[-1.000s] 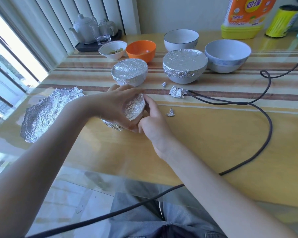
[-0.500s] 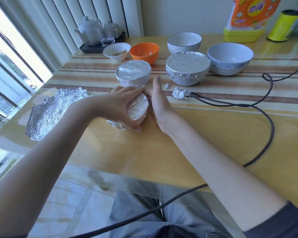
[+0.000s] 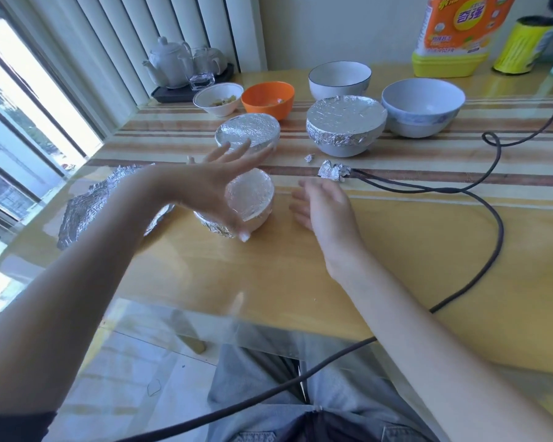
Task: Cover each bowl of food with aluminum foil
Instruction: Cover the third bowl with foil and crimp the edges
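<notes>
A small bowl wrapped in foil (image 3: 253, 199) sits on the wooden table, slightly tilted toward me. My left hand (image 3: 211, 183) hovers over its left side with fingers spread, its thumb down by the bowl's front. My right hand (image 3: 323, 205) is open just right of the bowl, not touching it. Behind stand two more foil-covered bowls, a smaller one (image 3: 248, 130) and a larger one (image 3: 345, 121). Uncovered bowls line the back: a small white bowl with food (image 3: 218, 98), an orange bowl (image 3: 268, 98), a dark-rimmed white bowl (image 3: 339, 79) and a big pale bowl (image 3: 423, 106).
A crumpled foil sheet (image 3: 87, 205) lies at the left, partly behind my left arm. Foil scraps (image 3: 334, 170) lie by a dark cable (image 3: 492, 224) looping across the right side. A tea set (image 3: 179, 65), a detergent bottle (image 3: 454, 33) and a yellow can (image 3: 521, 46) stand at the back.
Both hands have come off the small foil-wrapped bowl. My left hand opened and lifted with fingers spread; my right hand drew away to the right.
</notes>
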